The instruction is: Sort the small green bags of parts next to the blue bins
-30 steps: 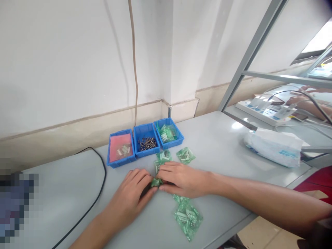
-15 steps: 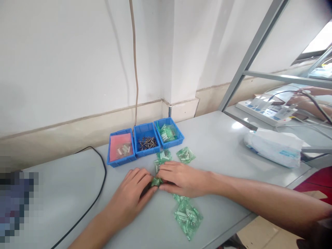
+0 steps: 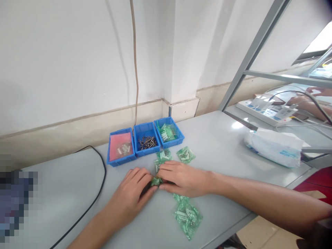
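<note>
Between my two hands a small green plastic bag point(image 3: 156, 182) is gripped, mostly covered by fingers. My left hand point(image 3: 135, 188) is closed on its left side, and my right hand point(image 3: 178, 178) pinches it from the right. Just behind my right hand lie green bags point(image 3: 164, 155) with small pale and metal parts inside, partly hidden by the fingers. Another such bag point(image 3: 185, 154) rests a little to the right. Nearer the table's front edge is a larger-looking green bag point(image 3: 188, 218) of white pieces and screws, touching or overlapping one beside my right wrist.
Three blue bins stand in a row near the wall: one with pink sheet and white pieces point(image 3: 109, 152), one of screws point(image 3: 147, 142), one of green bags point(image 3: 168, 133). A black cable point(image 3: 103, 180) crosses the left. A tissue pack point(image 3: 275, 148) and metal frame are right; another person's hands show beyond.
Both hands stay in nearly the same place, holding the green bag. At the far right, another person's hand has shifted slightly.
</note>
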The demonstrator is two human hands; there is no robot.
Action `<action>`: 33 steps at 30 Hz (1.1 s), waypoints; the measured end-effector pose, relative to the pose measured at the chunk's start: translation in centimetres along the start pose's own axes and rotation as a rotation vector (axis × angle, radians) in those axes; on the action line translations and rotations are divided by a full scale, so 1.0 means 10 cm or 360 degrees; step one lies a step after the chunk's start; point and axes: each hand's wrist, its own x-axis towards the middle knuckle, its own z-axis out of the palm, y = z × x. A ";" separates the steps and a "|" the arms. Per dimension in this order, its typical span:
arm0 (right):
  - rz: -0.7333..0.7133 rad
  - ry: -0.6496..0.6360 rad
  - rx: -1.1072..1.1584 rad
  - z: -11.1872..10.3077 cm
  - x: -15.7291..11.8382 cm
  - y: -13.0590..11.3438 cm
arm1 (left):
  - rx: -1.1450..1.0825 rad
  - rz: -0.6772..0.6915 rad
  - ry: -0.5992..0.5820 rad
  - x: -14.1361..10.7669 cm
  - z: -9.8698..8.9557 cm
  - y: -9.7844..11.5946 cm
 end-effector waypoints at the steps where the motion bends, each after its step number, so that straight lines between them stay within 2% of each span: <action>1: 0.0001 0.0001 0.0002 0.00 0.00 0.00 | 0.0002 0.0000 0.0002 0.00 0.00 0.00; 33: -0.0042 0.0003 -0.0036 0.02 -0.02 0.03 | 0.0023 -0.0012 0.0016 -0.01 -0.01 0.00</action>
